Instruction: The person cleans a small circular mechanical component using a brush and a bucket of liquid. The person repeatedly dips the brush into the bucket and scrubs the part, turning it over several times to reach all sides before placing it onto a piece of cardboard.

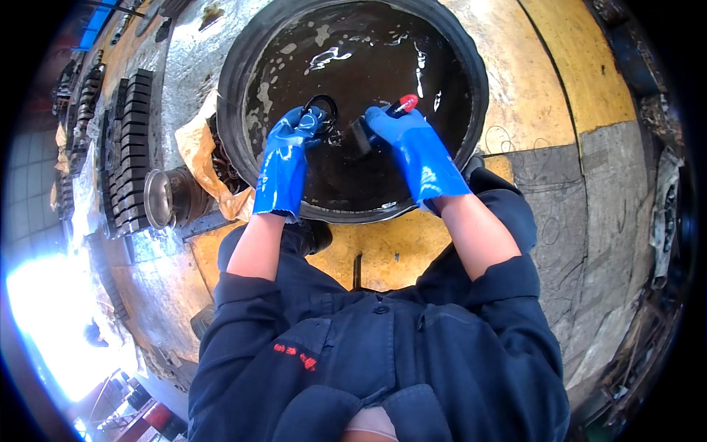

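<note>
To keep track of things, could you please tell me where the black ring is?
In the head view, just left of centre, the black ring is in the left hand over the round tub, left of the red-tipped tool.

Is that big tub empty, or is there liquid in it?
The tub holds liquid: its dark surface shows bright reflections and scattered pale patches. I cannot tell how deep it is.

Glossy rubbery gloves (283,177), shiny smooth ring (334,110), glossy liquid (383,74), matt cloth jacket (368,346)
</note>
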Demonstrator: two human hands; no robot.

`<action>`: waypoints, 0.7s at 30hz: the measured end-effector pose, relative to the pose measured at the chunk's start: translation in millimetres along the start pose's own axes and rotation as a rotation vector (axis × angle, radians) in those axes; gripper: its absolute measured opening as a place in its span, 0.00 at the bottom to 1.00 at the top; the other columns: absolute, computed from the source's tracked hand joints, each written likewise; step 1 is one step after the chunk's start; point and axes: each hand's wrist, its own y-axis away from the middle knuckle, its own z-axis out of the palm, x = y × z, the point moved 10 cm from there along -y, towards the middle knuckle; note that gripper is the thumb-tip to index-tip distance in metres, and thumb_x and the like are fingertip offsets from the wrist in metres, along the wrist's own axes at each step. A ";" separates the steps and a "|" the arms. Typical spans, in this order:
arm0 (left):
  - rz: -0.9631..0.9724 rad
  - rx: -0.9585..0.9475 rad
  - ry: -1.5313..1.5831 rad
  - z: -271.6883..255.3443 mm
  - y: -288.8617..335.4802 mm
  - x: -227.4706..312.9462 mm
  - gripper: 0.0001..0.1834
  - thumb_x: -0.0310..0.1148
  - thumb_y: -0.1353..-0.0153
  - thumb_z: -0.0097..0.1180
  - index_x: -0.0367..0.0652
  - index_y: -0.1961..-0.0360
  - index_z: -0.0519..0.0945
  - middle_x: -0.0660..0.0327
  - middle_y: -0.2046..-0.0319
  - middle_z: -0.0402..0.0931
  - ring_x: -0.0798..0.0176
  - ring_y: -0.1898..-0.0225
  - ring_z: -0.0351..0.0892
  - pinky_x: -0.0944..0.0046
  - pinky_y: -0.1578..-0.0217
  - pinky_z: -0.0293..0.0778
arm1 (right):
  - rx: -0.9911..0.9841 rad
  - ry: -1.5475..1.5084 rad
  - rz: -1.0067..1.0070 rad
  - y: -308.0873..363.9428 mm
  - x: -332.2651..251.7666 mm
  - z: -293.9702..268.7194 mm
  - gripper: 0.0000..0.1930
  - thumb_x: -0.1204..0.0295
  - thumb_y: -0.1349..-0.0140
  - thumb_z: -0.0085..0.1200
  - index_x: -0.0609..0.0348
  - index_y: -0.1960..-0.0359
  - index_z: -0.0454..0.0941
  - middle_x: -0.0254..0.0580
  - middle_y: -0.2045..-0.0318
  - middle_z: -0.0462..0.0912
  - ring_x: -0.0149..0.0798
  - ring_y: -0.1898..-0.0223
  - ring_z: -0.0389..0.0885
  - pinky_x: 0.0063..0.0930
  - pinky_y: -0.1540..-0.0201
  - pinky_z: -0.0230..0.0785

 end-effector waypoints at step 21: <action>-0.040 -0.280 0.296 19.4 3.4 10.4 0.24 0.43 0.16 0.59 0.39 0.30 0.81 0.54 0.37 0.89 0.57 0.37 0.90 0.58 0.45 0.86 | -0.148 0.223 -0.315 8.7 -36.8 17.0 0.24 0.45 0.27 0.64 0.55 0.53 0.93 0.51 0.63 0.93 0.53 0.57 0.93 0.41 0.50 0.82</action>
